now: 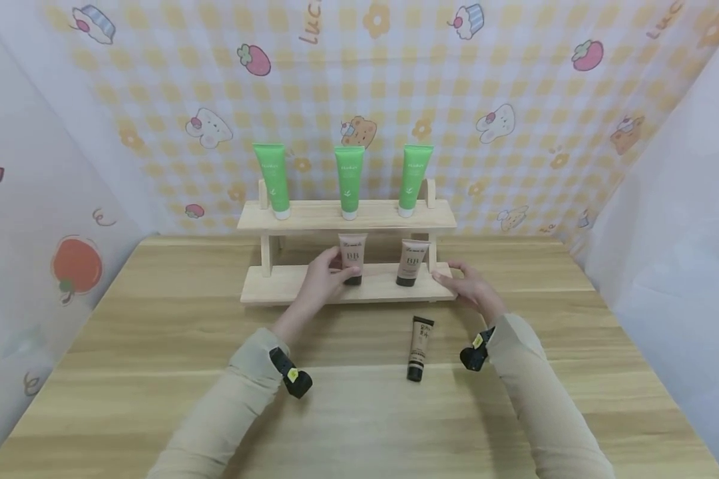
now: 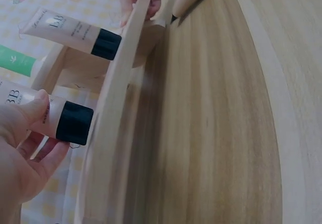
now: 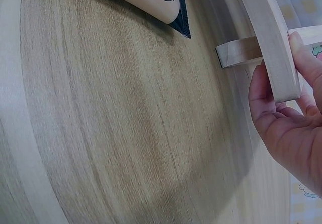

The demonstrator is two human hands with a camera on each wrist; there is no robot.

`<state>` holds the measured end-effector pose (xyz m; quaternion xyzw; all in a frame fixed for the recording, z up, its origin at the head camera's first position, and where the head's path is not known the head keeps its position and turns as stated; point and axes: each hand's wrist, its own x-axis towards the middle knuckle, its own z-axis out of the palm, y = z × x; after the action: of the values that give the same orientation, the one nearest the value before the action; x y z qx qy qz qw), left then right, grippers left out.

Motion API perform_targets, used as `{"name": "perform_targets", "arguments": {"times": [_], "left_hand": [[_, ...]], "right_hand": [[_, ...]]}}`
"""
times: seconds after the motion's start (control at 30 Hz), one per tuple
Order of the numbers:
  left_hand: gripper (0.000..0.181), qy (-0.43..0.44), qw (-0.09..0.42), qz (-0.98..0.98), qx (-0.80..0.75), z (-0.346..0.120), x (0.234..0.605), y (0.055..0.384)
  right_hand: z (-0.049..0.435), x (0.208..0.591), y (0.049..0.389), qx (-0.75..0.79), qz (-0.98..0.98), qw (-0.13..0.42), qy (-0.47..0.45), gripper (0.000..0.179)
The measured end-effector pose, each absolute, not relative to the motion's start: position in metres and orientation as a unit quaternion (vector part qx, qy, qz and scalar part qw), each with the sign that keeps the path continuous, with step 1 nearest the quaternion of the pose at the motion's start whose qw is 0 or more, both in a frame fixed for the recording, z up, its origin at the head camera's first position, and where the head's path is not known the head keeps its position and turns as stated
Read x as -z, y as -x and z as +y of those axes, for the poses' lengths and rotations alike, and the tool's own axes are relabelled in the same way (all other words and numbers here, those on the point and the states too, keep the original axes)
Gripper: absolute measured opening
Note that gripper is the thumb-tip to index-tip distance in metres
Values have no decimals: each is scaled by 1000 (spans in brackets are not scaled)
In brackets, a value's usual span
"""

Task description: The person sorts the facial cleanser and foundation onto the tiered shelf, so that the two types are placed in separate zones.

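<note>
Between thumb and fingers, my left hand (image 1: 321, 281) holds a pinkish-beige BB cream tube (image 1: 353, 253), upright with its black cap (image 2: 75, 123) down at the lower shelf. To its right on the same board stands another BB cream tube (image 1: 412, 262), leaning slightly. My right hand (image 1: 472, 291) grips the right end of the lower shelf (image 3: 279, 58), thumb above and fingers curled beneath. The two-tier wooden rack (image 1: 313, 216) carries three green tubes (image 1: 350, 178) along its top board, white caps down.
A darker beige tube (image 1: 419, 347) with black ends lies on the wooden table (image 1: 174, 319) in front of the rack, toward the right. Behind the rack hangs a yellow checked cloth (image 1: 311, 100) with cartoon prints. White sheets (image 1: 665, 153) close off both sides.
</note>
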<state>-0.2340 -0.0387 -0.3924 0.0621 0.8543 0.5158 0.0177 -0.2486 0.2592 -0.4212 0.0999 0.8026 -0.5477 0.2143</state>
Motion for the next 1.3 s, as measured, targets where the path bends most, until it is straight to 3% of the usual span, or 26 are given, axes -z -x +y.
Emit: {"name": "perform_targets", "arguments": {"times": [0.6,1.3], "left_hand": [[44,-68,41,839,-538,-42,400,235],[63,-66,43,847,-525,-52,397,225]], "right_hand": [[259,424,247,541,808,213,-93,77],[259,422,246,536,809,217,-103,81]]}}
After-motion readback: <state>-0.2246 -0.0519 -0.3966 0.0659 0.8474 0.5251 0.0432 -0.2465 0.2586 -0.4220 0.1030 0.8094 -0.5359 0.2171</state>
